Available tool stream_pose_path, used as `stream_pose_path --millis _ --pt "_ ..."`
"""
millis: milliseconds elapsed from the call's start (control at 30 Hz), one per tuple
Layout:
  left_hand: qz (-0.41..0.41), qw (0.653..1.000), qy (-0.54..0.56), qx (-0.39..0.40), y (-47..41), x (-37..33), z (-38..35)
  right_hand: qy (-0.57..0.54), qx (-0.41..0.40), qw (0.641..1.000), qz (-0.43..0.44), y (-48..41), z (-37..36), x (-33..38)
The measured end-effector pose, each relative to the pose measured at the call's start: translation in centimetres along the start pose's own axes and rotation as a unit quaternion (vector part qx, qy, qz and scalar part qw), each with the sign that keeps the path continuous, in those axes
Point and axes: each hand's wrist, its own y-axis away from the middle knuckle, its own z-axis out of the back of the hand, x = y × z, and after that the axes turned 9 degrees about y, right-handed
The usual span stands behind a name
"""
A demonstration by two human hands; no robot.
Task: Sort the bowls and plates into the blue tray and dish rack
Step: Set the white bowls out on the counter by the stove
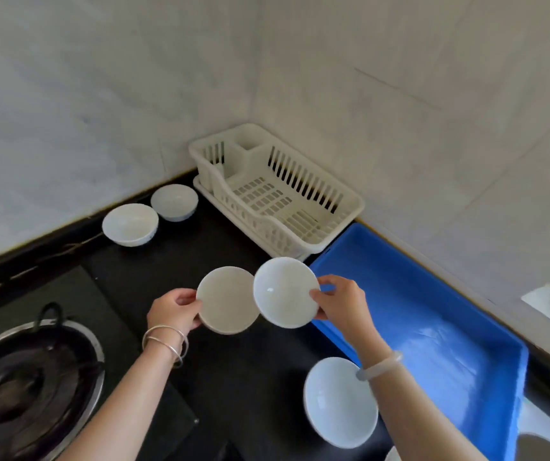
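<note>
Pale tiled walls (100,78) meet in a corner behind a black countertop (227,377). Stove (74,291) w/ dark pan (27,377) at lower left. Soft, even light thruout.

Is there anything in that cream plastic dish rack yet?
Empty: the cream plastic dish rack shows only its bare slotted floor and walls; no dishes inside.

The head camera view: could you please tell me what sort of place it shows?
Most likely a home kitchen: a gas burner, a white dish rack in the tiled corner, and bowls on the dark counter.
</note>
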Motion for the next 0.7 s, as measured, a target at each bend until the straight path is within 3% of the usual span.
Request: stream_pose_path --millis 267,700 --pt "0.024 0.991 0.068 -0.117 -7.9 0.1 4.9 -0.063 0.056 0.996 -0.021 -8.1 -9.1 4.1" --pt "0.088 0.968 0.160 -0.170 -14.0 -0.1 6.4 -0.086 0.065 0.990 -0.095 -14.5 -17.5 7.1"
